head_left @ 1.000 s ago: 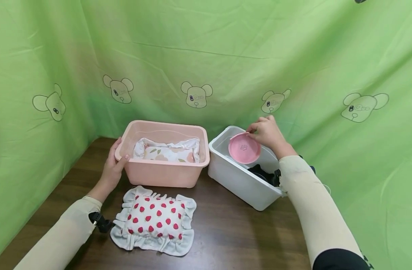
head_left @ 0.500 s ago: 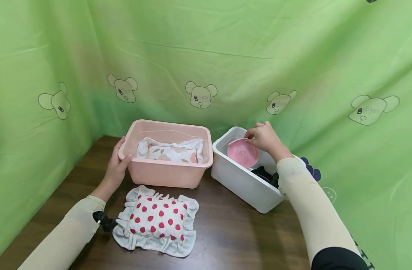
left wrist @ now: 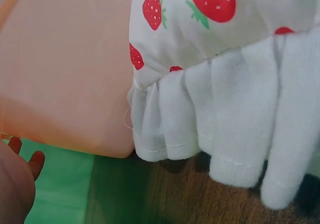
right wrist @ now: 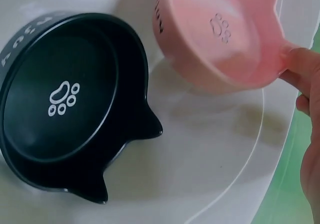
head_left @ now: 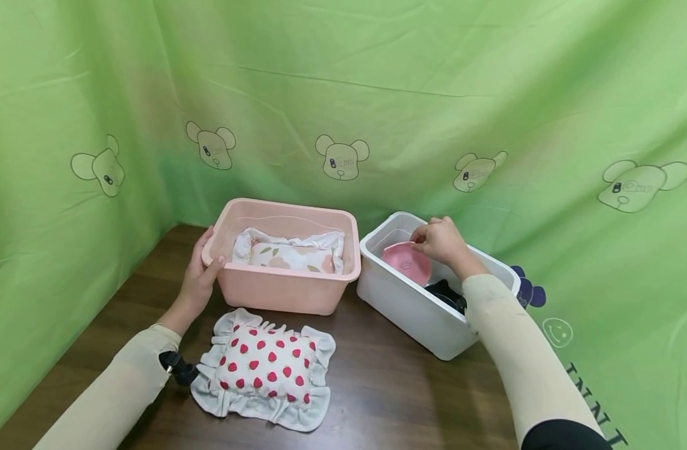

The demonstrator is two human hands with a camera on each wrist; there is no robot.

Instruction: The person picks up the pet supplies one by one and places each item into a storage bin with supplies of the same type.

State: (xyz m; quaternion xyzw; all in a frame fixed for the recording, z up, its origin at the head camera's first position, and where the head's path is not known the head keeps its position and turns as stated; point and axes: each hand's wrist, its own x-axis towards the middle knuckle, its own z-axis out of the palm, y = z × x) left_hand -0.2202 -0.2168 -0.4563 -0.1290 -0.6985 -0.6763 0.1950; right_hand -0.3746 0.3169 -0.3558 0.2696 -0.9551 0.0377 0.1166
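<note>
My right hand [head_left: 446, 242] pinches the rim of a pink pet bowl [head_left: 407, 262], which hangs tilted inside the white bin [head_left: 407, 309]. In the right wrist view the pink bowl shows a paw print and an eared rim; beside it, apart, sits a black cat-eared bowl [right wrist: 60, 98]. At the left end of the pink bin [head_left: 281, 292], my left hand [head_left: 199, 275] grips the side, thumb over the front rim. A floral cushion with a white ruffle [head_left: 292, 256] lies in that bin. My left fingers [left wrist: 36, 164] are partly visible in the left wrist view.
A strawberry-print cushion with a pale ruffle [head_left: 267, 365] lies on the dark wooden table [head_left: 388, 400] before the pink bin. The two bins stand corner to corner. Green cloth with bear faces [head_left: 287, 75] hangs behind and on both sides.
My right hand has lowered the pink bowl deeper into the white bin. The left hand keeps its hold on the pink bin, and the head view has shifted slightly.
</note>
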